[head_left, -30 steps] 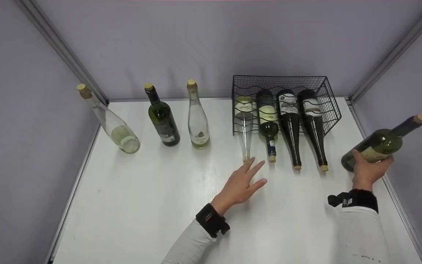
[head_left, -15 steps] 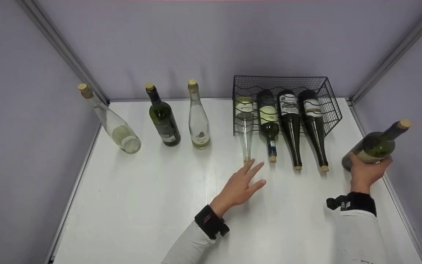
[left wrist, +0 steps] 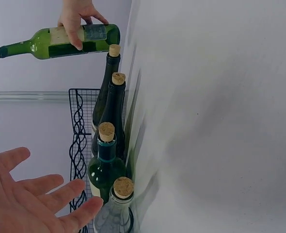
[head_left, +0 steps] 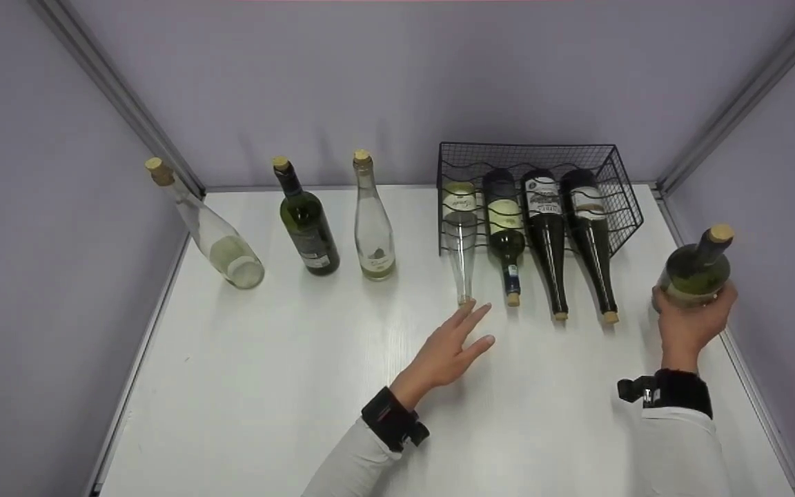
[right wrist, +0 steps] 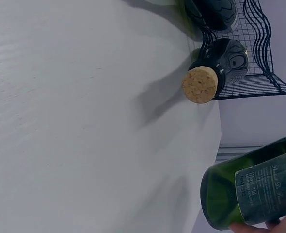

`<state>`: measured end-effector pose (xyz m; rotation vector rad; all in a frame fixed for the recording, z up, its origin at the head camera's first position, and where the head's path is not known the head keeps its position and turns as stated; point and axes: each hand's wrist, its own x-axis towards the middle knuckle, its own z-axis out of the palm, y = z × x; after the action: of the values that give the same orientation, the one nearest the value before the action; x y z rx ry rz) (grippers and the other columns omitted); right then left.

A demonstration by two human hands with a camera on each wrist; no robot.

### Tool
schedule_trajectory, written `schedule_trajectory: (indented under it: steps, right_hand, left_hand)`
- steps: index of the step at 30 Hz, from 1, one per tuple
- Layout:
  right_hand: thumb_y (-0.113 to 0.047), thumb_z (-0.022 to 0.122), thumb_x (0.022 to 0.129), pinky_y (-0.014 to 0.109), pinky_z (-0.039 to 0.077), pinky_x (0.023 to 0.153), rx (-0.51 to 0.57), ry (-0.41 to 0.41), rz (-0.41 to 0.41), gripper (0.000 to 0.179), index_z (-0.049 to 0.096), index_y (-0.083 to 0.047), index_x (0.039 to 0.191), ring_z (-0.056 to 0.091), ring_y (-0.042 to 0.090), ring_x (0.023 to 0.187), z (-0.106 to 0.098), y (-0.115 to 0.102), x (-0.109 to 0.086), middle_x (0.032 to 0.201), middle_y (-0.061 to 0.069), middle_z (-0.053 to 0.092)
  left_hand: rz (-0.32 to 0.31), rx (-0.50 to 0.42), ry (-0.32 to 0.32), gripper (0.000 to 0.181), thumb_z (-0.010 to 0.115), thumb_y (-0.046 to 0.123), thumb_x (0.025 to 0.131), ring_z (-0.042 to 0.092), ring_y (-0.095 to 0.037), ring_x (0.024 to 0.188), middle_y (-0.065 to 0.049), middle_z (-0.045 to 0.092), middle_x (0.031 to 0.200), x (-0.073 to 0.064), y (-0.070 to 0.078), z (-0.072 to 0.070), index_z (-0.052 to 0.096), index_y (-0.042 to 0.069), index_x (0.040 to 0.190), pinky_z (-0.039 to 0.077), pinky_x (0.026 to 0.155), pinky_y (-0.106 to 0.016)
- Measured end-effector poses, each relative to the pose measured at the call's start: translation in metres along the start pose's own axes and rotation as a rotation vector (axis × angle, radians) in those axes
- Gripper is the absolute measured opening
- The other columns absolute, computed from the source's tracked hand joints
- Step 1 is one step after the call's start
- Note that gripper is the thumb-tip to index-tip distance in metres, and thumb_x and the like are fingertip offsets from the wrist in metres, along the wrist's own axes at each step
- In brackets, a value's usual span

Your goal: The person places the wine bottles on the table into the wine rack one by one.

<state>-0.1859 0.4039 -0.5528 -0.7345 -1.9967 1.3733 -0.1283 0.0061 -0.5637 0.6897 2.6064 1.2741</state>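
My right hand (head_left: 694, 323) grips a green wine bottle (head_left: 695, 275) round its body at the table's right side. In the left wrist view this corked bottle (left wrist: 58, 42) stands close to upright, its base near the tabletop. My left hand (head_left: 442, 354) has its fingers spread, fingertips right by the cork of a clear bottle (head_left: 462, 238) lying in a black wire rack (head_left: 629, 200). Beside that one in the rack lie a green bottle with a cream label (head_left: 506, 241) and two dark long-necked bottles (head_left: 546, 241), necks toward me.
On the left of the white table (head_left: 266, 400) stand a clear corked bottle (head_left: 221, 241), a dark green bottle (head_left: 308, 231) and another clear bottle (head_left: 373, 231). Grey panels wall the table in at the back (head_left: 301, 83) and both sides.
My right hand has turned the green bottle, its neck swinging from the right toward upright and leftward. My left hand has shifted only slightly down and left.
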Motion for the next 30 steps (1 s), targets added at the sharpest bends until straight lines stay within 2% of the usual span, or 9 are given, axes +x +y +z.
schedule_trajectory:
  steps: [3, 8, 11, 15, 24, 30]
  right_hand:
    - [-0.006, 0.085, 0.071, 0.025, 0.023, 0.108, -0.034, -0.006, -0.104, 0.081, 0.045, -0.025, 0.139, 0.042, 0.007, 0.125, 0.000, -0.008, -0.006, 0.136, -0.005, 0.051]
    - [-0.005, 0.086, 0.069, 0.030, 0.029, 0.107, -0.111, -0.027, -0.233, 0.074, 0.050, -0.017, 0.133, 0.046, 0.013, 0.123, 0.002, -0.022, -0.014, 0.131, -0.001, 0.052]
    - [-0.002, 0.084, 0.068, 0.033, 0.033, 0.103, -0.161, -0.032, -0.357, 0.071, 0.052, -0.008, 0.131, 0.049, 0.019, 0.119, 0.005, -0.030, -0.016, 0.126, 0.006, 0.054]
    - [0.003, 0.084, 0.066, 0.037, 0.035, 0.101, -0.207, -0.057, -0.496, 0.068, 0.054, -0.004, 0.126, 0.050, 0.028, 0.116, 0.007, -0.039, -0.020, 0.123, 0.015, 0.055]
    - [0.004, 0.087, 0.057, 0.050, 0.030, 0.105, -0.281, -0.083, -0.807, 0.067, 0.058, -0.003, 0.117, 0.049, 0.041, 0.116, 0.016, -0.050, -0.027, 0.119, 0.020, 0.058]
    - [0.004, 0.089, 0.055, 0.065, 0.017, 0.109, -0.357, -0.095, -0.925, 0.070, 0.060, -0.006, 0.118, 0.045, 0.043, 0.125, 0.023, -0.060, -0.036, 0.121, 0.019, 0.059]
  left_hand:
    - [-0.014, -0.033, -0.004, 0.064, 0.033, 0.061, 0.101, 0.026, -0.025, 0.144, -0.010, 0.025, 0.160, 0.000, 0.002, -0.003, 0.028, 0.030, 0.156, 0.029, 0.112, -0.049]
    - [-0.024, -0.089, 0.003, 0.063, 0.033, 0.061, 0.100, 0.024, -0.021, 0.145, -0.006, 0.026, 0.160, -0.001, 0.004, -0.007, 0.029, 0.030, 0.155, 0.028, 0.113, -0.049]
    - [-0.022, -0.114, 0.013, 0.062, 0.034, 0.059, 0.101, 0.023, -0.020, 0.145, -0.004, 0.025, 0.160, -0.001, 0.005, -0.010, 0.030, 0.030, 0.155, 0.027, 0.113, -0.049]
    - [-0.012, -0.143, 0.025, 0.060, 0.036, 0.056, 0.102, 0.023, -0.020, 0.145, -0.004, 0.026, 0.160, 0.000, 0.006, -0.016, 0.030, 0.028, 0.155, 0.026, 0.114, -0.048]
    - [0.032, -0.217, 0.047, 0.060, 0.040, 0.049, 0.104, 0.021, -0.018, 0.146, -0.007, 0.028, 0.159, 0.006, 0.007, -0.030, 0.030, 0.021, 0.155, 0.022, 0.116, -0.044]
    - [0.071, -0.258, 0.072, 0.059, 0.040, 0.045, 0.105, 0.026, -0.017, 0.144, -0.004, 0.029, 0.158, 0.012, 0.011, -0.041, 0.029, 0.017, 0.155, 0.025, 0.114, -0.041]
